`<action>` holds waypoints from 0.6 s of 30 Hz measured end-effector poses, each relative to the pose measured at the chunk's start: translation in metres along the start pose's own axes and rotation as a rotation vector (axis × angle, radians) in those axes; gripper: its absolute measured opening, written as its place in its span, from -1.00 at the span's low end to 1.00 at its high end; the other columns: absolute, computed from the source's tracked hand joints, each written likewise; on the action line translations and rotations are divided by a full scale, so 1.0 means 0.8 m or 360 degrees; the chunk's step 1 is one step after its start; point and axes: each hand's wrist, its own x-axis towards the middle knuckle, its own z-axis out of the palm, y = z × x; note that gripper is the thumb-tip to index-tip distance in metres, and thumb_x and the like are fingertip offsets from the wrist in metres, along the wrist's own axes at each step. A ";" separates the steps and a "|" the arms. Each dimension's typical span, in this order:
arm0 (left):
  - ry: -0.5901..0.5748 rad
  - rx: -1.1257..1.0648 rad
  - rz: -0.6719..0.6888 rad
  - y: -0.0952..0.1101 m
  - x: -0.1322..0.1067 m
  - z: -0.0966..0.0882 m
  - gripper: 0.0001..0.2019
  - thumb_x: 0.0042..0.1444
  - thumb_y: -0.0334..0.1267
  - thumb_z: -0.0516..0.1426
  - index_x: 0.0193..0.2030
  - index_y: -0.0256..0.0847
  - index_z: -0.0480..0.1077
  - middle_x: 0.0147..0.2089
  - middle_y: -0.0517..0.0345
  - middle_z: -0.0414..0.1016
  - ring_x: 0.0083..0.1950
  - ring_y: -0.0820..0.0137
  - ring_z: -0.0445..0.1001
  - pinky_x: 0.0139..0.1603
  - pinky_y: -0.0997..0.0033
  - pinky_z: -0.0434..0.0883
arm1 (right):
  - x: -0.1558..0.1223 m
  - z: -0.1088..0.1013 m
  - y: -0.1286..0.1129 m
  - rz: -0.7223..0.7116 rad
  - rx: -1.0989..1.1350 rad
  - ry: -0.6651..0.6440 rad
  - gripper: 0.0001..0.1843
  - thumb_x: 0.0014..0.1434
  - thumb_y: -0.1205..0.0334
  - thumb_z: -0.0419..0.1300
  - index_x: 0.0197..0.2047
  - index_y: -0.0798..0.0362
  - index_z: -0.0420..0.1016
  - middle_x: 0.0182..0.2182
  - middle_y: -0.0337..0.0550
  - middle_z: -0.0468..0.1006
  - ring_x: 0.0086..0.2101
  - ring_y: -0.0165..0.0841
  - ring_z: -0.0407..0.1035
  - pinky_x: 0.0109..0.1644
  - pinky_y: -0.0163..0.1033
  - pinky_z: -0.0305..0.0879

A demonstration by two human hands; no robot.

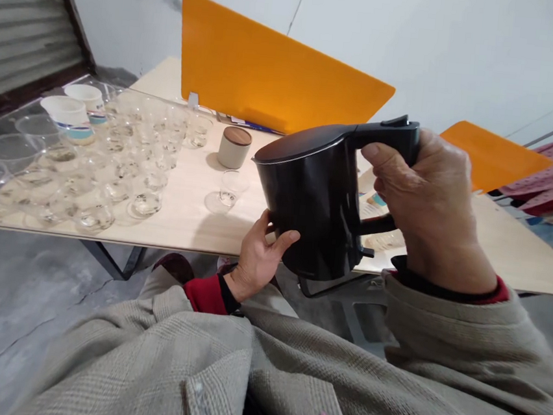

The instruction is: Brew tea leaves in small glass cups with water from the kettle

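A black electric kettle (314, 198) is held up over the front edge of the table, its lid closed and its spout towards the left. My right hand (434, 196) is closed around the kettle's handle. Against the lower left side of the kettle rests my left hand (262, 255), thumb in front and the other fingers partly hidden behind it. Left of the spout, a clear plastic cup (229, 193) stands alone with a little dark matter at its bottom. Behind that cup is a pale canister (234, 151) with a wooden lid.
Several clear cups (147, 201) with dark bits inside crowd the left side of the table (181, 224). Two stacks of paper cups (70, 119) stand among them. An orange divider (270, 70) rises at the back. Pink cloth (551, 172) hangs at the far right.
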 end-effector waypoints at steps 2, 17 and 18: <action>0.0007 -0.0009 0.0016 -0.001 0.001 0.000 -0.41 0.21 0.22 0.34 0.16 -0.20 0.47 0.13 -0.08 0.69 0.13 0.16 0.66 0.20 0.16 0.57 | 0.002 0.002 -0.001 0.0004 0.0026 -0.0006 -0.67 0.22 0.02 0.40 -0.40 -0.03 0.38 -0.65 -0.43 0.22 -0.52 -0.45 0.09 -0.39 -0.28 0.02; 0.0002 -0.0047 0.0005 -0.004 0.004 -0.001 -0.40 0.21 0.25 0.33 0.15 -0.18 0.47 0.15 -0.09 0.68 0.14 0.14 0.66 0.19 0.16 0.59 | 0.006 0.009 0.000 -0.0041 0.0048 -0.0047 -0.66 0.28 0.10 0.40 -0.41 -0.01 0.36 -0.66 -0.46 0.19 -0.57 -0.51 0.05 -0.43 -0.29 -0.01; 0.0001 -0.0047 0.0004 -0.004 0.004 -0.001 -0.40 0.21 0.26 0.33 0.15 -0.18 0.46 0.14 -0.09 0.68 0.14 0.15 0.66 0.17 0.17 0.59 | 0.006 0.008 0.002 -0.0086 0.0075 -0.0051 -0.65 0.29 0.07 0.40 -0.40 -0.01 0.37 -0.66 -0.46 0.20 -0.58 -0.52 0.05 -0.43 -0.29 -0.01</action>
